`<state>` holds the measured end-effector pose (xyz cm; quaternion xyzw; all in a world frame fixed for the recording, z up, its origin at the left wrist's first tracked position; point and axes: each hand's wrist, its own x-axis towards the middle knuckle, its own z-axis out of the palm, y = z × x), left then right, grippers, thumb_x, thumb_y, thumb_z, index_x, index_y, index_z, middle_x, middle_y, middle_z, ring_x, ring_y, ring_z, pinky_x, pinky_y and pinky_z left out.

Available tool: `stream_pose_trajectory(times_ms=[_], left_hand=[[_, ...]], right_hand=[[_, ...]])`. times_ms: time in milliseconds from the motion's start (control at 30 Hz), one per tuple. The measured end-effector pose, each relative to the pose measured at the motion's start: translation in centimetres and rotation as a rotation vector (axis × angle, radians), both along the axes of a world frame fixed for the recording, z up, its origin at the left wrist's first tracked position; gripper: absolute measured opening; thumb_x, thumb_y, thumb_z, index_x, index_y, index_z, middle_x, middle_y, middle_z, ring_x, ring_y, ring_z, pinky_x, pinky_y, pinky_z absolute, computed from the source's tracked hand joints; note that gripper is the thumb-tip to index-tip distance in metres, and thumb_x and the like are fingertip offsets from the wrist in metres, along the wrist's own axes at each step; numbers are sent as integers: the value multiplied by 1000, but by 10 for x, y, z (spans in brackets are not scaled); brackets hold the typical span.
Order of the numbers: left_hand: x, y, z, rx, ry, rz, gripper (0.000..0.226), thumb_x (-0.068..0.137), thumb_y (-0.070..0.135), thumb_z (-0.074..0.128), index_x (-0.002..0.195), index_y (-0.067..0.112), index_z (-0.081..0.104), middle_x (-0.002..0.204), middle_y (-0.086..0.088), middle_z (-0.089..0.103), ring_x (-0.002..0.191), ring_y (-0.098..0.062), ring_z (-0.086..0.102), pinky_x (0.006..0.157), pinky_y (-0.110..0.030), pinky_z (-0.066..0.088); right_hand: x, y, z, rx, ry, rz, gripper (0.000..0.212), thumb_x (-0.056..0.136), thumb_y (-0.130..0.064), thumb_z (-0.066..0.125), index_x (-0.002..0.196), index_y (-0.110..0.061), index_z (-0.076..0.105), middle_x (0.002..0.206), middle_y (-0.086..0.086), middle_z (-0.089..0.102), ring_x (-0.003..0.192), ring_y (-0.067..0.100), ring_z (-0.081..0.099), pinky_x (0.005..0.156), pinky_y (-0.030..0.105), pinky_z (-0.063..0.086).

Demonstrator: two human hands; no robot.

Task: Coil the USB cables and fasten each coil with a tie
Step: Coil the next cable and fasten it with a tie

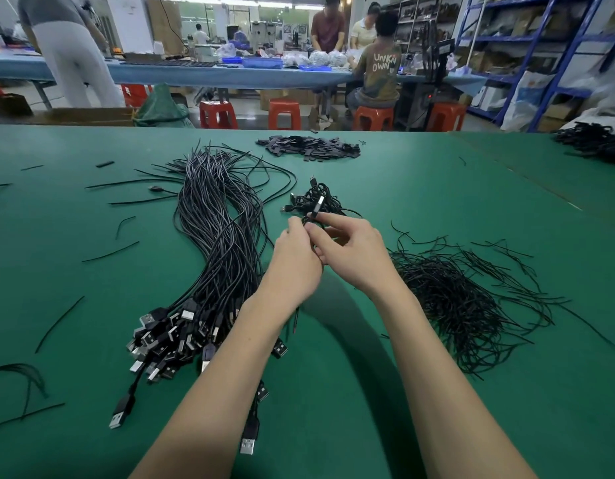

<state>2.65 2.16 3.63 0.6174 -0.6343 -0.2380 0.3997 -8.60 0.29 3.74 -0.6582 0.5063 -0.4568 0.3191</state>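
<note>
We see a thin black USB cable (311, 224) bunched into a small coil between both hands, above the middle of the green table (437, 188). The left hand (294, 262) has its fingers curled round the coil; the right hand (351, 252) pinches the coil's top between thumb and forefinger. Just beyond lies one small heap of finished coils (316, 202). Left of the hands stretches one big bundle of uncoiled cables (213, 236), too many to count; right of them lies one loose pile of black ties (461, 299)
</note>
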Motion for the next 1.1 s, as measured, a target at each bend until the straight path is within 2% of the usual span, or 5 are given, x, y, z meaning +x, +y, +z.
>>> stream_pose_trajectory(times_ms=[333,467,767,967,1100], left_hand=[[-10,-3,-6,-68,-127,-18,16,101,12,36,87,18,33,73,6,43,59,-7,43,47,-27,25],[-13,-2,-6,-29,91,-182,12,106,30,35,102,20,39,79,4,62,62,-9,56,54,-26,39],[-19,-5,-16,58,520,-133,14,107,24,36,93,22,36,79,1,57,55,-4,48,57,-23,44],[-10,-11,-20,135,881,-89,18,105,5,34,91,16,33,70,-1,47,51,-7,38,44,-18,29],[-3,-13,-23,162,946,-83,20,104,3,36,89,16,33,70,-2,48,54,-10,38,45,-19,30]], right_hand=[[-9,-1,3,63,-202,-41,12,89,-33,78,82,-25,72,73,3,69,52,13,56,52,24,46],[-20,-1,4,127,-355,-25,29,92,-25,76,87,2,67,65,8,58,42,11,48,42,18,35],[-23,-3,5,172,-365,-45,29,93,-35,73,83,-8,70,63,2,64,48,16,56,48,23,42],[-60,-3,5,137,774,-214,22,91,-27,59,100,-41,73,89,-17,66,86,15,62,70,28,42],[-64,-2,0,335,899,-227,35,85,-16,63,106,-43,73,114,-8,69,107,21,63,78,28,45]])
